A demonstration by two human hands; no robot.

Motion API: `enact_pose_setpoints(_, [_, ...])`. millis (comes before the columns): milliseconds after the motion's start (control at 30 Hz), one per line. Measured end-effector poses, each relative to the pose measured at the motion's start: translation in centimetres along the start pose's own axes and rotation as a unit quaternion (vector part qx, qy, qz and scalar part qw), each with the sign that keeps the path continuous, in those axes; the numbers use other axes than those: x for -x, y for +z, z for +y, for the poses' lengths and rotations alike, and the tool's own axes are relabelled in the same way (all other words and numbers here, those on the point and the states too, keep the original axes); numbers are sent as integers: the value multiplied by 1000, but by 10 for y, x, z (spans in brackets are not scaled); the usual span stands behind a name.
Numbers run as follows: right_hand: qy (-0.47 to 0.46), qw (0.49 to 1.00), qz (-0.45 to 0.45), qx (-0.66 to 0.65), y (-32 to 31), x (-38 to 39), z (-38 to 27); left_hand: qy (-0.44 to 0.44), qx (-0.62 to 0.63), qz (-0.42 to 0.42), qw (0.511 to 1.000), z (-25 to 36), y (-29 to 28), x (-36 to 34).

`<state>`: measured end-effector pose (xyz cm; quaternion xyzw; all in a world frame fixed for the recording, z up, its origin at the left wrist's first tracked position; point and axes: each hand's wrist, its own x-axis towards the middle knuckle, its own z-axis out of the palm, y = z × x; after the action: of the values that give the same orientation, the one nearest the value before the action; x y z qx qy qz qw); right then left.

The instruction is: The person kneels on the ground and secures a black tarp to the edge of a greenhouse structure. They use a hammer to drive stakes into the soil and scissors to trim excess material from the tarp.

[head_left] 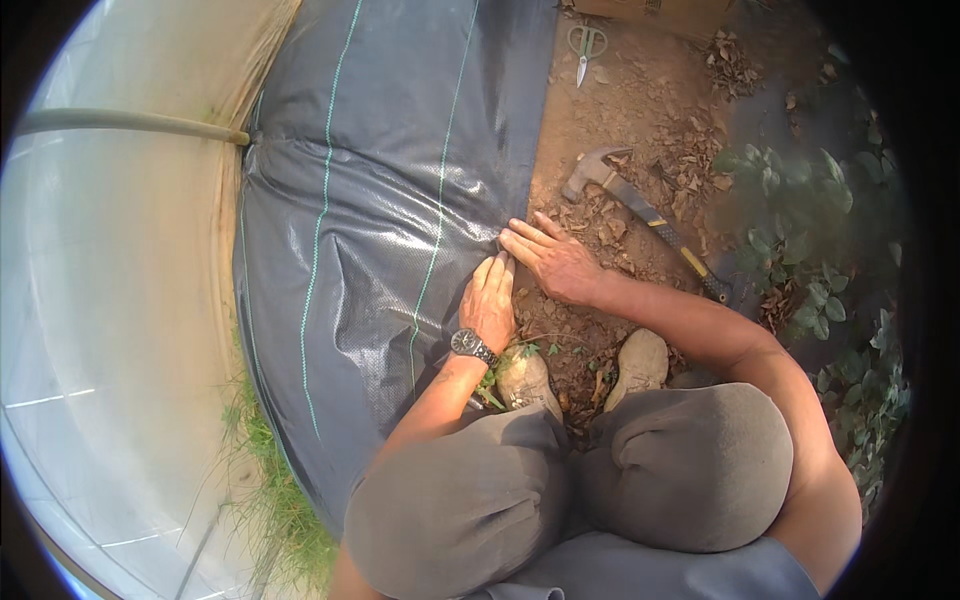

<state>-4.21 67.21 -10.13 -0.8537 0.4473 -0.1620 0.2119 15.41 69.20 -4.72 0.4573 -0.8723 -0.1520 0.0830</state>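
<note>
A black woven ground-cover sheet (385, 130) with green stitched lines spreads over the ground on the left, wrinkled across its middle. At its right edge my two hands meet, fingertips almost touching. My left hand (488, 308), below a wristwatch (472, 345), lies on the sheet with its fingers stretched forward. From the right, my right hand (556, 264) reaches to the same edge, fingers extended and somewhat apart. Whether anything small sits under the fingertips is hidden. Beyond my right hand a claw hammer (645, 210) with a black and yellow handle rests on the soil.
Green-handled scissors (585, 50) lie on the soil farther off, near a cardboard box (660, 12). Leafy plants (820, 290) grow along the right. A translucent plastic wall (120, 300) with a pipe (130, 122) stands at the left, grass (275, 500) along its foot. My shoes (640, 365) are close below my hands.
</note>
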Motion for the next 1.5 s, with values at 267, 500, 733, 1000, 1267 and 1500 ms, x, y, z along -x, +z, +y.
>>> enact_pose_setpoints(267, [-8,999,-30,20,-4,13,-11,-37,27,-49,998,6,-4,-10])
enact_pose_setpoints(500, [-32,999,15,12,0,4,-11,-13,2,-13,1000,-21,21,2])
enact_pose_setpoints(733, [-33,988,151,-18,-48,-74,14,-41,33,-38,998,-5,-2,-4])
enact_pose_setpoints(1000, [39,995,22,85,-40,-123,55,-64,85,-93,990,-2,0,-6])
enact_pose_setpoints(1267, [79,993,-3,92,-22,-101,38,-32,104,-35,993,-12,-9,-11])
enact_pose_setpoints(1500, [73,994,-17,84,-18,-81,21,3,-26,-15,1000,-13,-6,-13])
